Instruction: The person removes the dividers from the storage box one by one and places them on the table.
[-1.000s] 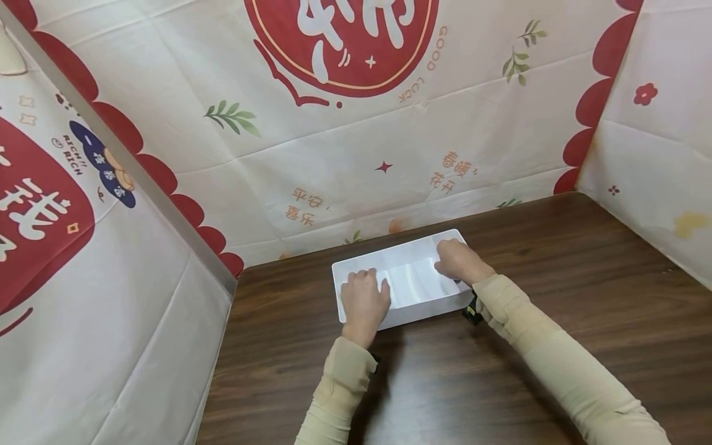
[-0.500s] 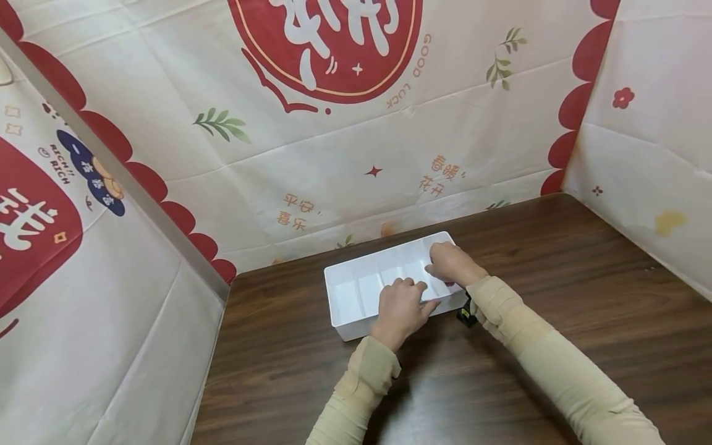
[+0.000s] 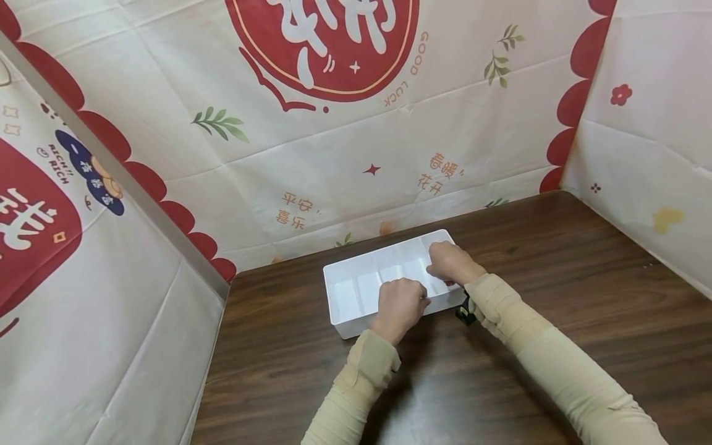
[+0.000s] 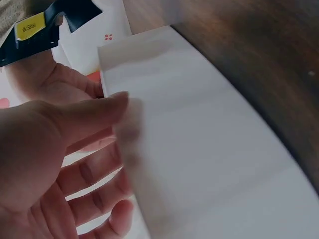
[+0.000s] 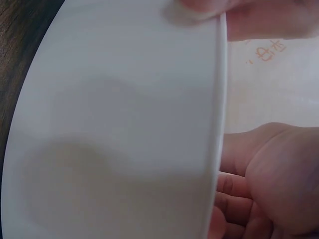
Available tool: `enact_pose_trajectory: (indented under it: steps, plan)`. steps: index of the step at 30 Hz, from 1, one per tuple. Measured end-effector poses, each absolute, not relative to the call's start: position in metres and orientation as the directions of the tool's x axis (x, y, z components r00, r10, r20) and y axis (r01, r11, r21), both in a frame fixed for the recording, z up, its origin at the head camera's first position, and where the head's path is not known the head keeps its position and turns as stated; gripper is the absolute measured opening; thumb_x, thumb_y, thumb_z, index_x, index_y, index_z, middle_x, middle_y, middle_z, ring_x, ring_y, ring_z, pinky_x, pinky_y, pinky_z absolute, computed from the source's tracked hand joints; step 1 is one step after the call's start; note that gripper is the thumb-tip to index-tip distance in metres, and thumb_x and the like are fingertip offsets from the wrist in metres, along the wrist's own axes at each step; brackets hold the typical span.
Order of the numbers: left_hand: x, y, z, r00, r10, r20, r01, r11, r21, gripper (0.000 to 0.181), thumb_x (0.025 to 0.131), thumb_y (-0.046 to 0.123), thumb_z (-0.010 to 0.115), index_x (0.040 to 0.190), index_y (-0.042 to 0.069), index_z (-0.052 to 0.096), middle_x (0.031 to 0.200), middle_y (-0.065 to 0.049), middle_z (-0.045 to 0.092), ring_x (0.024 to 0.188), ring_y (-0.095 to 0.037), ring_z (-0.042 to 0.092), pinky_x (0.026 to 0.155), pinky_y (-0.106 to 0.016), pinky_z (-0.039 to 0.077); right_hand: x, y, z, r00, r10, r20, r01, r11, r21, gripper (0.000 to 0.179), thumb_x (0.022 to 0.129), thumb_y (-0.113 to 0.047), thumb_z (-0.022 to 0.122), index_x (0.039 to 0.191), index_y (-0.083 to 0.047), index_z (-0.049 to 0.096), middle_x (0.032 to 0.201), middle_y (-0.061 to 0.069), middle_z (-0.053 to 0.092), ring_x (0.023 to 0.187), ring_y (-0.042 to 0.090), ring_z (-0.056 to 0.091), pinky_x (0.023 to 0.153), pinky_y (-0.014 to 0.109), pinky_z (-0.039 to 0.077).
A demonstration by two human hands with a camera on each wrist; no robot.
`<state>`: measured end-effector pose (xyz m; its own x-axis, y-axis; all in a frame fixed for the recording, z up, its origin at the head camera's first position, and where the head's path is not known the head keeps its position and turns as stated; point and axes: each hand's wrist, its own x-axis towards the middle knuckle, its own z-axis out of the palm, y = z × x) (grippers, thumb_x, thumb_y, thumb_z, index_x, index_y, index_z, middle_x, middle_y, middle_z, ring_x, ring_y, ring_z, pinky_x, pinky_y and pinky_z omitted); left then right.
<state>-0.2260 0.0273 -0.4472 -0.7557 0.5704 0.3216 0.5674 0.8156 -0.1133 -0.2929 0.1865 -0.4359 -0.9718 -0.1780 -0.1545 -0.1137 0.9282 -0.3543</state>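
Note:
A white rectangular box stands on the table near the back, with lines crossing its inside. My left hand pinches its front wall. In the left wrist view, the thumb presses the outer face while the fingers lie behind the rim. At the box's right end, my right hand reaches over the front edge with fingers curled inside. The right wrist view shows this hand's palm and bent fingers behind the wall; whether they hold something is hidden.
The brown wooden table extends around the box. Behind it hangs a printed white cloth, with further cloth panels at left and right. A black wrist mount with a yellow label sits at my right wrist.
My left hand has moved right along the box's front wall, and its fingers have closed over the edge. The right hand stays at the right end. The head view has shifted slightly.

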Motion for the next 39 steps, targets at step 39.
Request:
enact_pose_trajectory:
  steps: [39]
  plan:
    - [-0.234, 0.037, -0.430, -0.768, 0.638, 0.053, 0.615, 0.758, -0.219, 0.021, 0.090, 0.028, 0.070, 0.069, 0.026, 0.072, 0.067, 0.008, 0.067, 0.055, -0.011, 0.058, 0.049, -0.030, 0.044, -0.294, 0.182, -0.432, -0.956, -0.211, -0.205, -0.121, 0.918, -0.377, 0.013, 0.085, 0.003, 0.050, 0.075, 0.001, 0.057, 0.066, 0.014, 0.058, 0.049, 0.019, 0.056, 0.042, 0.025, 0.044]
